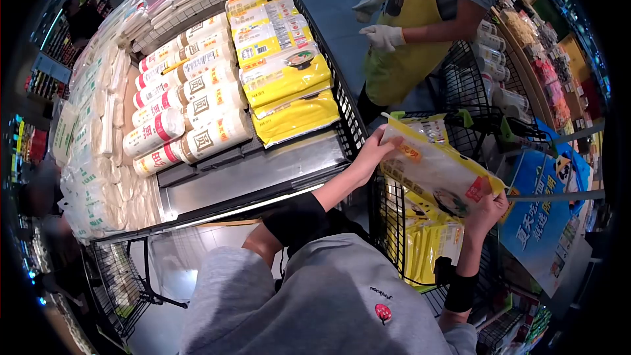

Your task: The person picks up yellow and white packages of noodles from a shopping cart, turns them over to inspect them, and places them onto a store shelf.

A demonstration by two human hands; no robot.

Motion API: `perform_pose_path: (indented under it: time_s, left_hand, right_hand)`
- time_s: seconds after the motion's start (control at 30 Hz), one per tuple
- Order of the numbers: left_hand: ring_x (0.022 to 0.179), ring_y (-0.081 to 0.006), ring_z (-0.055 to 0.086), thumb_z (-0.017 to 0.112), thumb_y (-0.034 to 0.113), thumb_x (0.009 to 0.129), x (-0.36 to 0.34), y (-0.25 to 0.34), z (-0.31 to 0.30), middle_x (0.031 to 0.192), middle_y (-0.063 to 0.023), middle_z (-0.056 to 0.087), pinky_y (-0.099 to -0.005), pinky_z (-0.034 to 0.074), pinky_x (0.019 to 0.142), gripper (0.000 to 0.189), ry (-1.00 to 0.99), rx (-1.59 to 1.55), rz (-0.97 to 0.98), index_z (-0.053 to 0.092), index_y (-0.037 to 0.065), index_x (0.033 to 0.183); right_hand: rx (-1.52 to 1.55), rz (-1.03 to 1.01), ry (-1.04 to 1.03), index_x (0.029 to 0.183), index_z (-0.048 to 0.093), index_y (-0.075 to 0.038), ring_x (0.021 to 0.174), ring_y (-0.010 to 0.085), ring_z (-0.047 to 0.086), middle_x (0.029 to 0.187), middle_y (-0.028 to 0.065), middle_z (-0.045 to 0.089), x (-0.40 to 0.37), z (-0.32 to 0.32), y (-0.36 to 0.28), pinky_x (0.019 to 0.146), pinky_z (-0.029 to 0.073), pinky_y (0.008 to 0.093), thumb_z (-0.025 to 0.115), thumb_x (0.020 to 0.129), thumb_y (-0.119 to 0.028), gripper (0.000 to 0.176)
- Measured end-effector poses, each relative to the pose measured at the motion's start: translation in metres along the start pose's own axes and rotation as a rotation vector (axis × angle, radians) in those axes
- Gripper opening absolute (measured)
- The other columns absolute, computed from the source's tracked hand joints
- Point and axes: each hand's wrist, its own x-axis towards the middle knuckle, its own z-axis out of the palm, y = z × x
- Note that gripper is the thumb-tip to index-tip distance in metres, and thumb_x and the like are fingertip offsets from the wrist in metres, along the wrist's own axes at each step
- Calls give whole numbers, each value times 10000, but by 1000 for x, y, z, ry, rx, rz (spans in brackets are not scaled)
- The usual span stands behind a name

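A yellow-edged noodle package (437, 169) with a clear middle is held up over a black wire cart (388, 223). My left hand (374, 154) grips its left end, and my right hand (485, 213) grips its lower right corner. Inside the cart lie more yellow packages (430, 250). On the display to the left, yellow packages (289, 75) are stacked in a column, beside rows of white cylindrical noodle rolls (213, 135).
A person in a yellow apron (401, 33) and white gloves stands beyond the cart. A blue sign (542, 217) is at the right. Clear-bagged goods (98, 158) fill the display's left side. Bare metal shelf (256, 177) shows at its near edge.
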Motion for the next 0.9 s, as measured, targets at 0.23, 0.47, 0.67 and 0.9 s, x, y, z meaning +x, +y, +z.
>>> perform_pose_path:
  time_s: [0.23, 0.47, 0.67, 0.9]
  left_hand:
    - [815, -105, 585, 615, 171, 815, 1, 19, 21, 932, -56, 603, -238, 463, 720, 286, 36, -144, -15, 533, -1, 1029]
    - [665, -71, 579, 614, 161, 817, -1, 12, 44, 774, -51, 628, -201, 451, 604, 189, 105, -132, 17, 611, -27, 825]
    - [589, -24, 404, 634, 133, 789, 7, -3, 68, 607, 35, 446, -197, 331, 559, 304, 54, 197, 314, 446, 12, 583]
    - [590, -74, 390, 635, 78, 737, -11, -2, 95, 605, -17, 391, -236, 333, 580, 333, 123, 277, 302, 356, -10, 576]
  right_hand:
    - [-6, 3, 106, 882, 591, 13, 650, 69, 556, 777, 32, 598, 6, 3, -19, 623, 457, 218, 621, 792, -104, 151]
    - [-126, 143, 138, 938, 582, 27, 646, 99, 590, 811, 50, 604, 12, -39, 4, 565, 476, 220, 589, 817, -111, 184]
    - [-198, 298, 63, 873, 603, 43, 671, 99, 585, 816, 71, 625, 12, -71, 21, 614, 446, 221, 601, 808, -126, 181]
    - [-257, 385, 73, 866, 606, 62, 610, 140, 591, 777, 96, 629, 23, -94, 49, 551, 453, 247, 623, 766, -104, 194]
